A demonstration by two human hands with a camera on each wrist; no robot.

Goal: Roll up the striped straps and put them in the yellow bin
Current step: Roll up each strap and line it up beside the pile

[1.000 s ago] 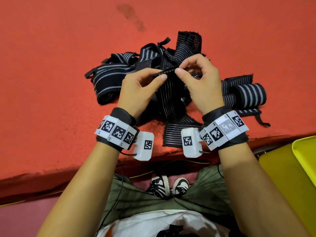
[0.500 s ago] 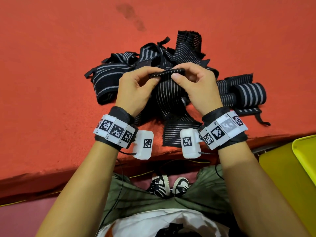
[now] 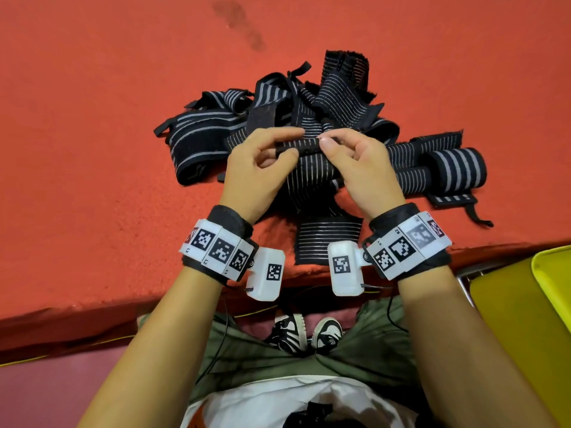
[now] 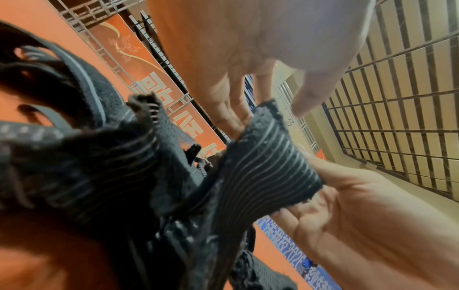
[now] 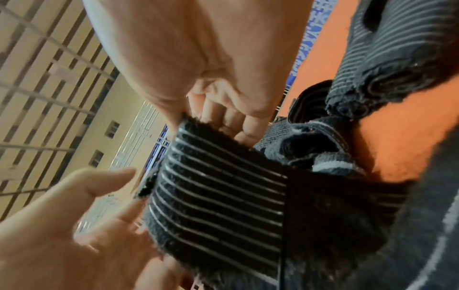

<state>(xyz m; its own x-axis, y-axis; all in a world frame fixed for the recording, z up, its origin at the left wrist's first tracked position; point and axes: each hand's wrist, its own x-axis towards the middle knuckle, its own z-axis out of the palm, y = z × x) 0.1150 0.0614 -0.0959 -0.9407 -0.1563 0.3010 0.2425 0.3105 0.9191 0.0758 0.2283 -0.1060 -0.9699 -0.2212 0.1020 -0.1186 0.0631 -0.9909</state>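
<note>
Striped strap (image 3: 304,168), lifted above the pile (image 3: 278,118) on the counter (image 3: 92,118): both hands, left hand (image 3: 258,171) and right hand (image 3: 358,168), pinch its end, now folded into a first tight turn, so rolling has begun; yellow bin (image 3: 525,304) waits.

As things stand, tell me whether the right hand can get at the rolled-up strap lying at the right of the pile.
Probably yes: the rolled strap lies uncovered just beyond the right hand, but that hand is pinching another strap first.

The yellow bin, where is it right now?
In the head view the yellow bin sits at the lower right edge, off the red table, beside the person's right forearm and nearer to them than the pile of straps.
</note>
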